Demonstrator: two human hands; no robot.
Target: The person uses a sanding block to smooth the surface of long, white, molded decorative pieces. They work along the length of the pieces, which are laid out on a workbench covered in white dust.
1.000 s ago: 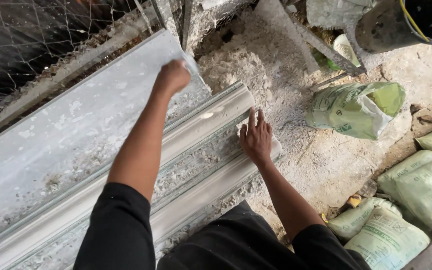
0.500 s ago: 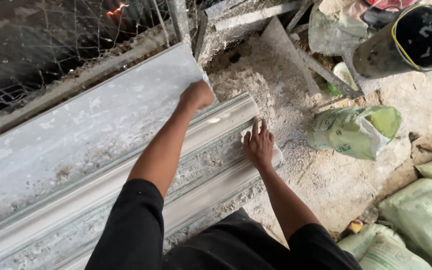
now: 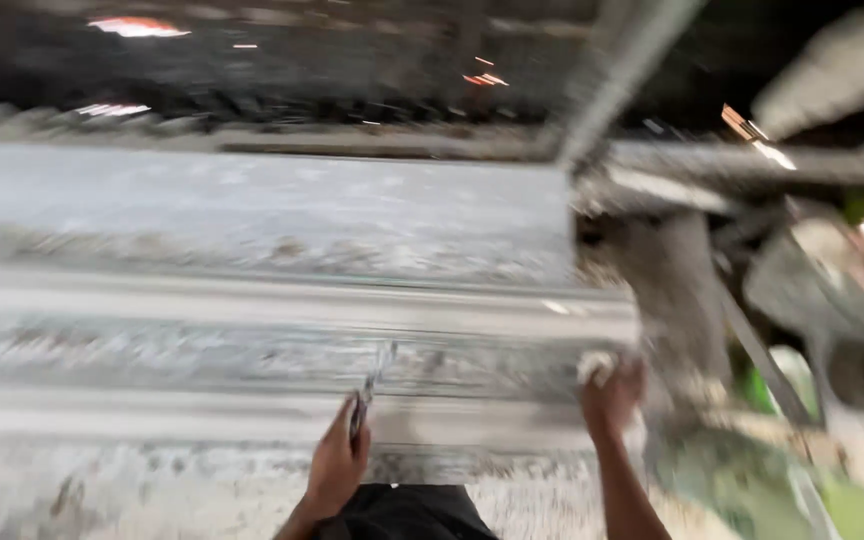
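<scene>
I should keep my left hand (image 3: 337, 468) steady and draw the thin dark metal tool (image 3: 370, 388) evenly along the groove, bracing with the other hand. My left grip is pinched closed around that tool; through the blur it looks like a small blade or scraper. The long grey moulded cement strip (image 3: 252, 345) lies crosswise just ahead of both hands. My right hand (image 3: 612, 395) presses on its end, fingers seemingly curled over a pale lump.
</scene>
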